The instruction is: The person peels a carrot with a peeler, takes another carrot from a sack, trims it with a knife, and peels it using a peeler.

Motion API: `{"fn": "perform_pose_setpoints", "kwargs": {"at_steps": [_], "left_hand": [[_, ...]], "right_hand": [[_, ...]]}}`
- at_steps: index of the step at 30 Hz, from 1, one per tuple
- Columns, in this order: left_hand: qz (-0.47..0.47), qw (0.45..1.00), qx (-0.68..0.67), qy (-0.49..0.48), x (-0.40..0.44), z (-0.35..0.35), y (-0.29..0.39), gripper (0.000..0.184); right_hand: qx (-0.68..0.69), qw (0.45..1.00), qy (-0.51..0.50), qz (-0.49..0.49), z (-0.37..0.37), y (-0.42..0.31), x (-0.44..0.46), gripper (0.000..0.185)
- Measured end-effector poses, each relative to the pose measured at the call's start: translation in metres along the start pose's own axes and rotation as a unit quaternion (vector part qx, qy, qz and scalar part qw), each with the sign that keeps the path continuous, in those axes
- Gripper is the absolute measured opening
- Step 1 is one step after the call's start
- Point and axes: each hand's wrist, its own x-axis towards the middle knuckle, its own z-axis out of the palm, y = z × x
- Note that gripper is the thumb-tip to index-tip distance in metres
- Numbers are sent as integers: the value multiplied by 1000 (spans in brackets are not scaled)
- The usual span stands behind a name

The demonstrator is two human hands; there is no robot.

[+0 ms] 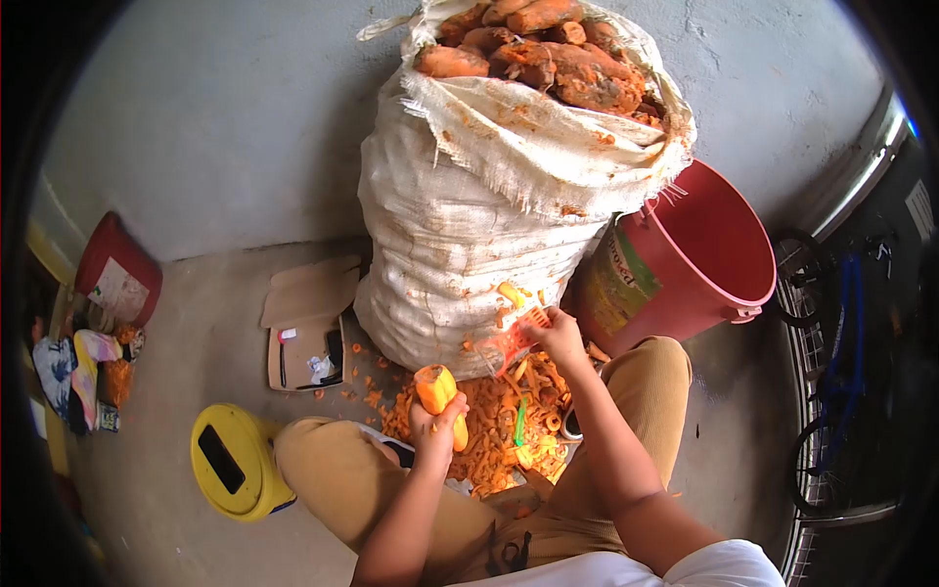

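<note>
My left hand (pixel 437 430) is wrapped round a thick peeled carrot (pixel 435 388), its blunt cut end pointing up. In my right hand (pixel 559 339) is an orange-red slotted peeler (pixel 523 333), blurred and held apart from the carrot, close to the sack's front. Below both hands, between my legs, lies a heap of orange peelings (pixel 499 416). A narrow green item (pixel 520 421) lies on the heap; its kind is unclear. Large unpeeled carrots (pixel 577 68) fill the open top of the white woven sack (pixel 460 225) in front of me.
A red bucket (pixel 699 259) stands right of the sack. Left of it lies an open cardboard box (pixel 303 357) with small items. A yellow lidded container (pixel 235 460) stands by my left knee. At far right is a bicycle (pixel 843 362), at far left a red container (pixel 122 269).
</note>
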Motion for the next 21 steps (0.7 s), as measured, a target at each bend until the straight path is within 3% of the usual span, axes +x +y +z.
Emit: {"fn": "perform_pose_setpoints", "kwargs": {"at_steps": [1,5,6,9,13,16,18,21], "left_hand": [[-11,1000,-5,10,-3,-2,1,10],[-32,999,31,6,-1,-5,-1,14],[-36,999,32,4,-1,-4,1,14],[-8,999,36,0,2,-4,-9,15],[23,998,61,-19,-1,1,-9,22],[161,956,245,-23,-1,5,-14,29],[182,950,253,-27,-3,4,-16,32],[166,946,274,-46,-7,3,-13,34]], "right_hand": [[178,978,-16,104,3,0,1,29],[-107,994,16,14,-5,-20,-4,26],[51,997,10,51,-4,-17,-3,23],[325,945,-7,40,-6,-24,-9,19],[474,878,29,52,13,-69,-36,16],[430,899,62,57,39,-83,-56,16],[435,899,51,6,51,-80,-60,17],[333,939,87,-28,60,-55,-52,19]]}}
